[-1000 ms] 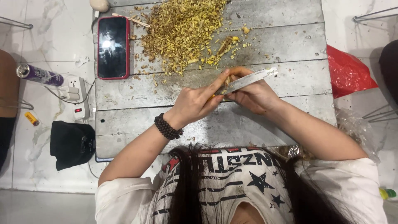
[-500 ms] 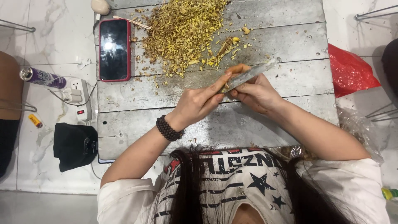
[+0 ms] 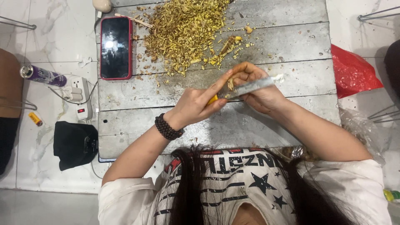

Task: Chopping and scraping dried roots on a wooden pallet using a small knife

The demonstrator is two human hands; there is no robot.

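Note:
My left hand (image 3: 195, 107), with a dark bead bracelet on the wrist, is closed on a small yellow-orange piece (image 3: 212, 100), its index finger stretched toward the right hand. My right hand (image 3: 259, 92) grips a knife (image 3: 251, 86) whose pale blade lies almost level, its edge against the piece between both hands. The hands meet above the middle of a grey wooden plank table (image 3: 266, 46). Most of the piece is hidden by my fingers.
A big heap of yellow-brown peelings (image 3: 185, 29) lies at the table's far side, with a red-cased phone (image 3: 115, 47) to its left. On the floor are a power strip (image 3: 78, 96), a purple can (image 3: 41, 76), a black pouch (image 3: 74, 143) and a red bag (image 3: 352, 71).
Both hands have stayed together over the table. The knife blade has dropped from a tilted angle to almost level, and my left index finger has stretched out further.

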